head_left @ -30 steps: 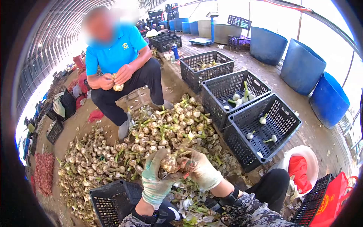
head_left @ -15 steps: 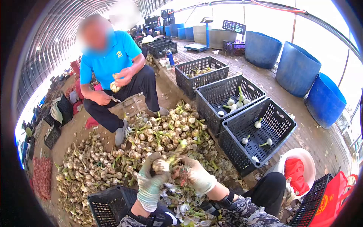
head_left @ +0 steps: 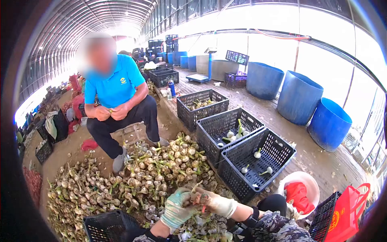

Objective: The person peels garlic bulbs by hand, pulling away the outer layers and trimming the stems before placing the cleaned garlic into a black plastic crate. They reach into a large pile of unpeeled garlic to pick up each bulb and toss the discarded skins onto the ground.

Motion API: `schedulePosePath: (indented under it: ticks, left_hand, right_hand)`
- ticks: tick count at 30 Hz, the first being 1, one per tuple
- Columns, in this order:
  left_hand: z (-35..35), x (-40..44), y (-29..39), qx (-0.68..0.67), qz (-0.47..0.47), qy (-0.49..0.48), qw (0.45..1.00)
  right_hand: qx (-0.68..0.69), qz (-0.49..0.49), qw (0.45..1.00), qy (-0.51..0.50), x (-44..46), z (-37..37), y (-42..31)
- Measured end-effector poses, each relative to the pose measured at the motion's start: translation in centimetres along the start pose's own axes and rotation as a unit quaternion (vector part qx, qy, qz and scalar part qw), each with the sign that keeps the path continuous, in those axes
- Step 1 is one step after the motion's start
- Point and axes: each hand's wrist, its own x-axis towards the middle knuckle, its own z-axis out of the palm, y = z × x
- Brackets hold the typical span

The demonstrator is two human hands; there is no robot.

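My left hand [head_left: 177, 208], in a pale green and white glove, is closed in front of my lap. Against it presses my right hand [head_left: 215, 202], also gloved, with brown-stained fingers. A garlic bulb sits mostly hidden between them; a bit of its stem [head_left: 196, 186] sticks up. Something small and orange-red shows under the right fingers, too covered to name. Just beyond my hands lies a heap of untrimmed garlic [head_left: 169, 163] with green stems. Peeled skins and leaf scraps [head_left: 201, 228] litter the ground below.
Black crates stand to the right: the near one [head_left: 258, 165] and the middle one [head_left: 229, 135] hold a few clean white bulbs. A white bucket [head_left: 312, 183] with red cloth and a red bag [head_left: 348, 213] are at lower right. A co-worker in blue [head_left: 117, 80] sits opposite, hands together.
The view has tilted up. My hands have come closer together, and the bulb that showed plainly is now mostly covered. The co-worker's hands have come together.
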Motion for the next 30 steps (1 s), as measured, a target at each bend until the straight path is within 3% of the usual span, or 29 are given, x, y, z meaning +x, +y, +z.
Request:
schedulePosePath:
  ticks: [2, 4, 6, 10, 12, 17, 20, 21, 26, 28, 30]
  left_hand:
    - [0.0, -0.5, 0.8, -0.002, -0.012, -0.003, 1.0]
    - [0.3, -0.8, 1.2, 0.015, -0.004, 0.055, 0.998]
    - [-0.3, -1.1, 2.0, 0.036, -0.003, 0.033, 0.999]
    - [-0.3, -0.9, 1.7, 0.072, 0.079, 0.018, 0.994]
    - [0.2, -1.5, 1.0, 0.114, 0.086, 0.02, 0.99]
    - [0.7, -1.5, 0.4, 0.142, 0.096, 0.036, 0.985]
    - [0.8, -0.8, 0.8, 0.136, 0.016, -0.011, 0.991]
    - [1.0, -0.8, 0.4, 0.15, 0.024, -0.011, 0.988]
    - [1.6, -0.1, 1.0, 0.195, 0.064, -0.01, 0.979]
    - [1.6, -0.1, 0.7, 0.206, 0.094, -0.054, 0.973]
    - [1.8, -0.1, 0.6, 0.219, 0.099, -0.065, 0.968]
  right_hand:
    - [0.09, 0.067, 0.993, 0.042, -1.2, 2.0, -2.2]
    - [0.069, 0.049, 0.995, 0.048, -1.4, 1.6, -0.9]
    - [0.046, 0.062, 0.996, 0.047, -1.7, 2.0, -0.9]
    - [0.121, 0.109, 0.984, 0.065, -1.6, 1.8, 0.1]
    - [0.39, 0.117, 0.908, 0.102, -0.6, 1.4, 2.6]
    - [0.193, 0.047, 0.979, 0.038, -0.3, 0.7, 4.7]
    - [0.325, 0.069, 0.943, -0.003, 0.5, 0.4, 4.0]
    - [0.279, 0.064, 0.957, 0.048, 0.1, 0.6, 3.5]
    - [0.261, 0.056, 0.963, 0.038, -0.7, -0.4, 3.7]
    - [0.32, 0.02, 0.946, 0.042, -0.8, -0.6, 5.5]
    - [0.288, 0.011, 0.956, 0.063, -1.3, -0.5, 5.7]
